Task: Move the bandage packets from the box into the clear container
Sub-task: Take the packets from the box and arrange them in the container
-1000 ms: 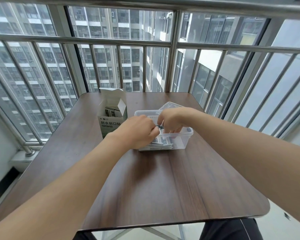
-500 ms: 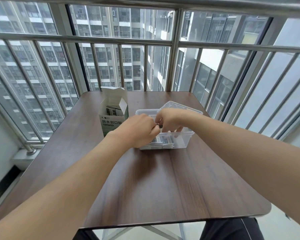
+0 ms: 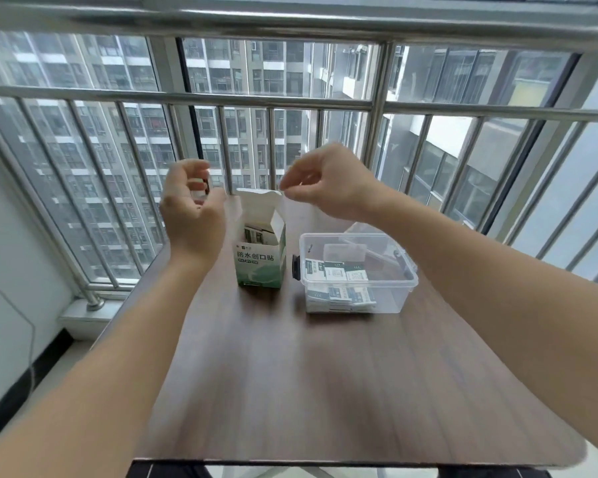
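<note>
Above table [image 3: 325, 391] and box [image 3: 260, 260], both hands' fingers [image 3: 299, 177] loosely curled, empty.

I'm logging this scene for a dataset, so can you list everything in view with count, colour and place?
table: one, dark wood grain, filling the lower frame.
box: one, white and green, top flap open, upright at table centre, left of the clear container.
clear container: one, transparent, right of the box.
bandage packets: a pile, count unclear, white with dark green, inside the container; more show in the box mouth.
lid: one, clear, behind the container.
railing: metal bars, silver, beyond the table.
left hand: raised left of the box, fingers curled.
right hand: raised above the box, fingertips pinched.
</note>
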Demonstrator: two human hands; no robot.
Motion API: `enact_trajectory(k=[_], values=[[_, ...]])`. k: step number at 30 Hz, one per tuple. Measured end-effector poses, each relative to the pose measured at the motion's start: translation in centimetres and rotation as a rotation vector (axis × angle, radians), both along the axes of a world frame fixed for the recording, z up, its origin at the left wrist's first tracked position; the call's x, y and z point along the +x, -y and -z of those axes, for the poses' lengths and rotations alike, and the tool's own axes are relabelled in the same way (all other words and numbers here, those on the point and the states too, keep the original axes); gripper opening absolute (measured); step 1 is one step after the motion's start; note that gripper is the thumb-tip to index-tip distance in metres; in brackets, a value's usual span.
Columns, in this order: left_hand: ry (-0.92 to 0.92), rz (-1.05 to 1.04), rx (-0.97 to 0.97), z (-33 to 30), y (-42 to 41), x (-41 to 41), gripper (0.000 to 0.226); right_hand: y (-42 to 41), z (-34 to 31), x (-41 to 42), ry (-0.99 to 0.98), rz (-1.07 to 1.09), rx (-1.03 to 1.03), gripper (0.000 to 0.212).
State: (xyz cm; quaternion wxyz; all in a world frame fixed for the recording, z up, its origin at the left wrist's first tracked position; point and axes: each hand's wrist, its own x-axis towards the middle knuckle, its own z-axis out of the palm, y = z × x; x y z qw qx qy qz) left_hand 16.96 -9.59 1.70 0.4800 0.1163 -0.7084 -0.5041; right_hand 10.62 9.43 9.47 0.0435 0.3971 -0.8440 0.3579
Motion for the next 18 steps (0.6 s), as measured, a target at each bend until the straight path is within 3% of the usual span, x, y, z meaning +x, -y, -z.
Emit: enact_trajectory(k=[4, 7, 9, 14, 18], values=[[0.462, 0.412, 0.163, 2.6, 2.6, -0.2, 0.103, 4.5, 0.8, 0.6, -0.066, -0.079, 0.254, 0.016], [0.599, 0.646, 0.268, 4.8, 2.8, -0.8, 0.12, 7.0, 2.3, -0.4, -0.24, -0.037, 0.527, 0.015], [0.617, 0.633, 0.198, 6.2, 2.9, -1.5, 0.119, 7.8, 3.1, -1.0, -0.32, 0.035, 0.631, 0.015], [0.538, 0.551, 0.146, 7.0, 2.3, -1.6, 0.077, 7.3, 3.5, -0.8, -0.338, 0.141, 0.641, 0.018], [0.511, 0.536, 0.099, 6.6, 2.6, -0.9, 0.077, 6.7, 4.0, -0.5, -0.31, 0.113, 0.524, 0.025]])
